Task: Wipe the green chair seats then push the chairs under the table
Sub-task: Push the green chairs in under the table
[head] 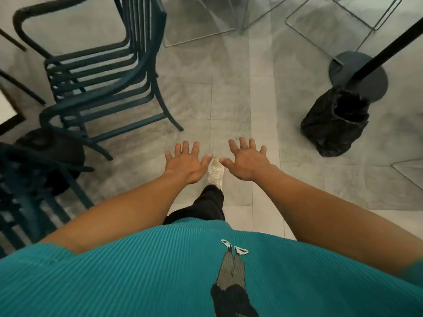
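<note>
A dark green slatted chair (pixel 98 74) stands at the upper left, its seat facing a table whose corner (pixel 9 110) shows at the left edge. A second green chair (pixel 29 179) is partly visible at the lower left, blurred. My left hand (pixel 185 163) and my right hand (pixel 247 161) are stretched out in front of me over the floor, palms down, fingers spread, holding nothing. Both hands are to the right of the chairs and touch neither. No cloth is visible.
A black bin with a bag liner (pixel 336 124) stands on the grey tiled floor at the right, beside a round black table base (pixel 359 74) with a pole. Wire-frame chair legs (pixel 332 21) show along the top. My shoe (pixel 215 172) is below the hands.
</note>
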